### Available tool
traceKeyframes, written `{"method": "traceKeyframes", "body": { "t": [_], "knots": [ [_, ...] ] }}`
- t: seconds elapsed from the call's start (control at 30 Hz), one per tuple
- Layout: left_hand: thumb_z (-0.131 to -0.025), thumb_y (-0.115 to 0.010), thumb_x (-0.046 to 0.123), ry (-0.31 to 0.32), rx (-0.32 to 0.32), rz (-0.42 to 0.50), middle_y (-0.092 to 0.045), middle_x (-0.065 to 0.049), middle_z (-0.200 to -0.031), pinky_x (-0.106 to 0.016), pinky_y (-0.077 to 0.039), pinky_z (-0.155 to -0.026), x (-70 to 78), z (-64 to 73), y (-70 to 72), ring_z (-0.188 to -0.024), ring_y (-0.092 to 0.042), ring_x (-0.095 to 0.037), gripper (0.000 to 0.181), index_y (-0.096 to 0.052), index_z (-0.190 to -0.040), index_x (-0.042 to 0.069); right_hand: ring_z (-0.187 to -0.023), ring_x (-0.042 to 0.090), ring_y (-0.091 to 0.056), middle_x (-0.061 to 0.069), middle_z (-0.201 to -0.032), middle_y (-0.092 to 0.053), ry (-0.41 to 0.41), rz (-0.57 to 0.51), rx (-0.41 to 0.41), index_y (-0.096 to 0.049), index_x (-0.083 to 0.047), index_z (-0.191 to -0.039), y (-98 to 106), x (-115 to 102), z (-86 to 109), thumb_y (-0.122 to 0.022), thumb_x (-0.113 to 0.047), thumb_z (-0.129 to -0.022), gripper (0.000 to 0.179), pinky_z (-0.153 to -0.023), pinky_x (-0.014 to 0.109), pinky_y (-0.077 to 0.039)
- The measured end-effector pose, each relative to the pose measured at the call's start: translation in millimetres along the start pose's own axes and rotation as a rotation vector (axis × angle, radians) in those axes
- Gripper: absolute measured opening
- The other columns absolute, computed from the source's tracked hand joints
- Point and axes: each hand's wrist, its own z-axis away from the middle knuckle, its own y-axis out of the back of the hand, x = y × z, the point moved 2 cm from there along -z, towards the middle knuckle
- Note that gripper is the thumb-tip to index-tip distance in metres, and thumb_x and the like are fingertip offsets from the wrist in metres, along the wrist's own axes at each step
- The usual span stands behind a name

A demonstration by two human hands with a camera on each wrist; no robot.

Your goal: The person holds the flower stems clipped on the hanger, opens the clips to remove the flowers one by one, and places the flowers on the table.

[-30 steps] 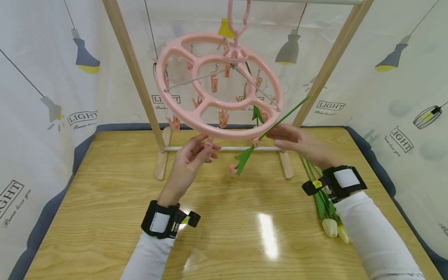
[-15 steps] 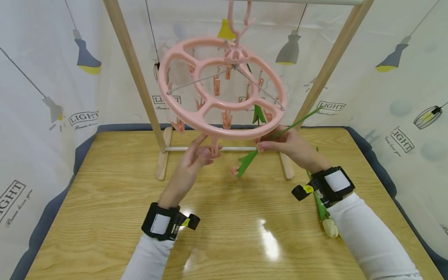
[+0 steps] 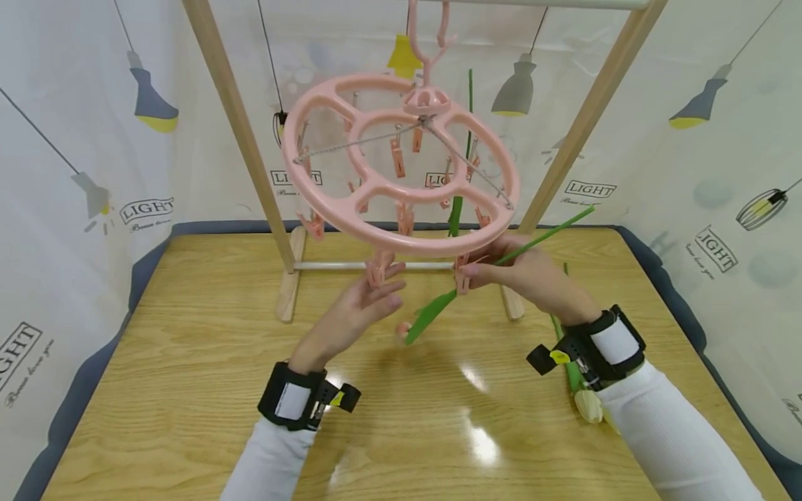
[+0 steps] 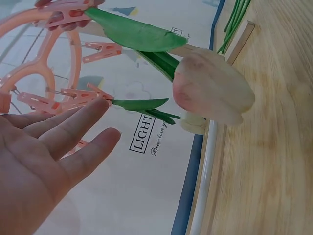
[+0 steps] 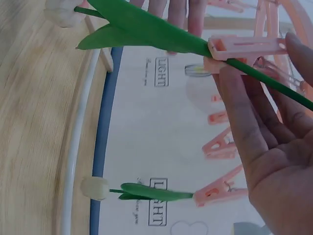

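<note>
A pink round clip hanger [image 3: 401, 243] hangs in front of me. My right hand [image 3: 520, 268] pinches one of its clothespins [image 5: 247, 47] between thumb and fingers. That clothespin is on the stem of a pale pink tulip [image 4: 210, 88], whose flower points down and left and whose bare stem end slants up past my right hand. My left hand [image 3: 351, 313] has its fingers stretched out behind another clothespin [image 3: 377, 268] on the front rim. Farther back, a white tulip [image 5: 95, 188] hangs head-down from another clothespin [image 5: 220, 191].
Wooden posts [image 3: 234, 125] and a low white crossbar [image 3: 338, 266] form the rack around the hanger. More tulips [image 3: 587, 406] lie on the wooden table [image 3: 188, 390] at the right, partly under my right forearm. Several other clothespins [image 3: 397, 156] dangle from the hanger.
My right hand has moved left to the clothespin and taken hold of it. The tulip's stem end has swung down and right. My left fingers have loosened from the front clothespin and dropped slightly.
</note>
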Motion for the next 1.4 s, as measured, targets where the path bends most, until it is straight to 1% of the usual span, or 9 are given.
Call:
{"method": "traceKeyframes", "body": {
  "t": [0.13,0.27,0.47,0.6,0.8,0.97,1.07,1.27,1.4],
  "knots": [
    [-0.097,-0.056,0.038,-0.002,-0.027,-0.048,-0.019,-0.012,-0.162,-0.06,-0.036,-0.11,0.6,-0.7,-1.4,-0.138,-0.037,-0.031,0.08,-0.005,-0.156,0.024,-0.09,0.023,-0.07,0.005,-0.097,-0.074,-0.011,0.014,-0.007,-0.063,-0.002,-0.114,-11.0,-8.7,0.2,-0.062,-0.005,-0.093,0.021,-0.084,0.033,-0.061],
    [-0.093,-0.056,0.051,0.03,-0.075,-0.076,-0.024,-0.012,-0.161,-0.06,-0.037,-0.109,1.3,-1.2,-4.3,-0.138,-0.037,-0.032,0.085,-0.007,-0.156,0.022,-0.094,0.022,-0.068,0.0,-0.102,-0.072,-0.042,0.057,0.006,-0.062,-0.002,-0.117,-23.2,-15.8,0.7,-0.063,-0.009,-0.093,0.024,-0.086,0.031,-0.059],
    [-0.092,-0.057,0.05,0.029,-0.099,-0.066,-0.025,-0.009,-0.161,-0.06,-0.038,-0.109,6.9,-3.8,-9.7,-0.139,-0.035,-0.033,0.08,-0.01,-0.155,0.034,-0.101,0.022,-0.066,0.017,-0.112,-0.069,-0.014,0.136,0.051,-0.064,-0.002,-0.116,-41.9,-22.9,-4.6,-0.066,-0.015,-0.092,0.028,-0.087,0.034,-0.058],
    [-0.094,-0.059,0.041,-0.017,-0.058,0.004,-0.023,-0.013,-0.16,-0.056,-0.039,-0.11,10.8,-6.2,-11.4,-0.139,-0.035,-0.034,0.078,-0.011,-0.155,0.031,-0.1,0.02,-0.066,0.019,-0.111,-0.071,-0.001,0.156,0.083,-0.065,-0.004,-0.113,-52.3,-25.0,-12.9,-0.068,-0.021,-0.091,0.028,-0.088,0.04,-0.057],
    [-0.096,-0.059,0.025,-0.078,0.032,0.108,-0.028,-0.02,-0.158,-0.054,-0.041,-0.109,14.7,-5.1,-10.9,-0.133,-0.043,-0.034,0.075,-0.014,-0.155,0.017,-0.094,0.015,-0.063,0.007,-0.105,-0.071,0.013,0.204,0.146,-0.067,-0.011,-0.11,-64.5,-23.1,-22.7,-0.07,-0.023,-0.089,0.025,-0.081,0.038,-0.054],
    [-0.098,-0.053,0.002,-0.137,0.094,0.049,-0.055,-0.03,-0.134,-0.036,-0.056,-0.088,15.4,-5.9,-10.8,-0.108,-0.064,-0.032,0.064,-0.023,-0.153,0.013,-0.071,0.019,-0.048,0.004,-0.093,-0.061,-0.07,0.276,0.214,-0.065,-0.018,-0.112,-68.4,-19.7,-22.4,-0.069,-0.033,-0.088,0.028,-0.061,0.028,-0.041],
    [-0.098,-0.051,0.001,-0.157,0.125,-0.012,-0.064,-0.033,-0.116,-0.025,-0.052,-0.071,15.4,-6.1,-9.9,-0.092,-0.068,-0.026,0.056,-0.031,-0.149,0.011,-0.065,0.02,-0.041,0.004,-0.085,-0.053,-0.116,0.332,0.222,-0.066,-0.019,-0.109,-67.1,-18.5,-19.8,-0.066,-0.04,-0.089,0.029,-0.055,0.028,-0.036],
    [-0.1,-0.05,0.005,-0.144,0.132,-0.034,-0.064,-0.029,-0.123,-0.027,-0.054,-0.073,13.9,-6.1,-9.3,-0.101,-0.066,-0.027,0.047,-0.039,-0.145,0.007,-0.079,0.022,-0.05,0.007,-0.098,-0.061,-0.098,0.344,0.185,-0.067,-0.019,-0.117,-63.0,-16.2,-15.9,-0.061,-0.038,-0.094,0.03,-0.067,0.033,-0.044],
    [-0.101,-0.048,0.007,-0.15,0.137,-0.05,-0.061,-0.028,-0.129,-0.031,-0.054,-0.075,12.1,-7.1,-8.7,-0.106,-0.065,-0.031,0.048,-0.036,-0.148,0.009,-0.082,0.021,-0.052,0.009,-0.108,-0.064,-0.114,0.342,0.196,-0.065,-0.017,-0.121,-57.9,-14.6,-13.5,-0.058,-0.038,-0.095,0.034,-0.068,0.033,-0.045]
  ]
}}
